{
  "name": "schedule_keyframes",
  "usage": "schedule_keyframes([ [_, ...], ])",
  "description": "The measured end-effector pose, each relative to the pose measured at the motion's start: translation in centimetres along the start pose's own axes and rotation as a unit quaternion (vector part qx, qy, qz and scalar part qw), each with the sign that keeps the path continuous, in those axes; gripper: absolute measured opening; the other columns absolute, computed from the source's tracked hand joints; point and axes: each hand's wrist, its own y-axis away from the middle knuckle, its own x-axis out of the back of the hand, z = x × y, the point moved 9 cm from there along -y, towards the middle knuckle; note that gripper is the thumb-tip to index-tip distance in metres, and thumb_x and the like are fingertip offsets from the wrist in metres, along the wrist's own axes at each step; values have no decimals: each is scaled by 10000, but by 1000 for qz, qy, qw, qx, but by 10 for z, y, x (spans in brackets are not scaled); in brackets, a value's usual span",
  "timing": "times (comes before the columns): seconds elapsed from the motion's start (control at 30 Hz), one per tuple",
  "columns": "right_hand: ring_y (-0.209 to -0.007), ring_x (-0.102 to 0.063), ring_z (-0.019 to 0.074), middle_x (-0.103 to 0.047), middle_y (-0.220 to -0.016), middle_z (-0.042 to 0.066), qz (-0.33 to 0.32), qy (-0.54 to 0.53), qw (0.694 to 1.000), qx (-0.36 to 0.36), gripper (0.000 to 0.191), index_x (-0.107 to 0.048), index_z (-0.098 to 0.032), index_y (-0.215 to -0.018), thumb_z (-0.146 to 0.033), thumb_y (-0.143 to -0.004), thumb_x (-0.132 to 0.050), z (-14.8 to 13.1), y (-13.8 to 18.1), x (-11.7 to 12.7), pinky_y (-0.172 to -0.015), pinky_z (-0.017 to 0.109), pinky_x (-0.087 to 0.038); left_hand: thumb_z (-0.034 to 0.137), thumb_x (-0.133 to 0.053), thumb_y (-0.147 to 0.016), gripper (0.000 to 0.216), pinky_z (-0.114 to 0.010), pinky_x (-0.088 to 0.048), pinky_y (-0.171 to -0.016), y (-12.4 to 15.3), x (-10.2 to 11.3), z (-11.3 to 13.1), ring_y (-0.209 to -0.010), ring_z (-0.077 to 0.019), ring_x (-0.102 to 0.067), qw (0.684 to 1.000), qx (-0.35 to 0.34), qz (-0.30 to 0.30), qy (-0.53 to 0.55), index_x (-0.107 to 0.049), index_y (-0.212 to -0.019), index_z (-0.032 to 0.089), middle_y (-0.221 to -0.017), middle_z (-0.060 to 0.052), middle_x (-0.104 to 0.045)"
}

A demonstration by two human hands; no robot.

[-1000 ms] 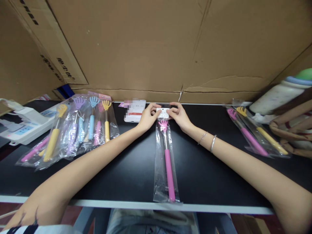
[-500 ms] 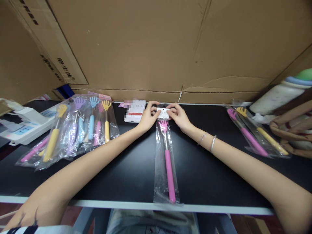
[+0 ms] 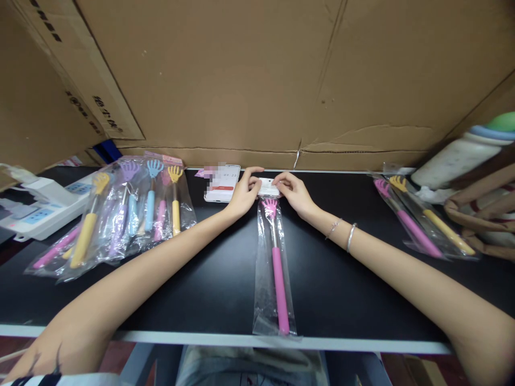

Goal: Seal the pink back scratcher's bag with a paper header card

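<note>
Both hands meet at the far end of the bagged pink back scratcher [image 3: 274,252] lying lengthwise mid-table: left hand [image 3: 242,194] and right hand [image 3: 295,193] pinch the white header card [image 3: 269,187] from either side, pressing it flat over the bag's mouth

White phone [image 3: 222,183] at the counter's back edge: screen partly blurred, unreadable. Small white card [image 3: 269,187]: both ends covered by fingers. Pale bottle with green cap [image 3: 462,155] and brown woven bag [image 3: 483,209]: cut off at right edge.
</note>
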Motion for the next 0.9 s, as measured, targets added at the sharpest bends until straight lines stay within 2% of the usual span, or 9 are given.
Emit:
schedule_keyframes([
  [0.13,-688,-531,143,-548,-734,0,-7,23,1000,6,113,-558,-200,-732,-294,-785,-526,1,0,-1,-609,272,-431,174,-380,-901,221,-201,-478,-535,0,4,0,-630,-108,-527,1000,7,22,-9,-531,-1056,219,-714,8,-514],
  [0.3,-681,-537,142,-562,-746,3,-11,28,1000,-4,137,-582,-193,-747,-246,-798,-467,4,0,-2,-633,278,-444,167,-468,-863,202,-193,-452,-555,0,0,2,-616,-96,-525,1000,-13,-4,-9,-515,-1057,201,-716,15,-545],
  [0.47,-675,-553,137,-580,-750,15,6,-3,999,-35,211,-593,-176,-707,-183,-746,-386,4,0,0,-626,268,-467,155,-478,-853,199,-196,-431,-565,0,-2,2,-607,-89,-512,1000,-21,-12,-14,-506,-1049,181,-717,19,-541],
  [0.67,-741,-566,158,-597,-821,28,7,21,1000,-11,136,-598,-182,-781,-255,-773,-484,-3,2,-1,-645,290,-482,162,-454,-866,176,-188,-423,-533,0,-1,3,-594,-90,-483,1000,-27,-7,-10,-509,-1030,190,-687,26,-493],
  [0.9,-790,-587,154,-596,-845,19,-7,8,999,30,138,-544,-204,-894,-205,-757,-533,-3,0,-3,-704,300,-491,179,-467,-863,188,-189,-423,-538,-1,-1,1,-618,-94,-505,1000,-18,-9,-1,-491,-1049,192,-729,17,-520],
])
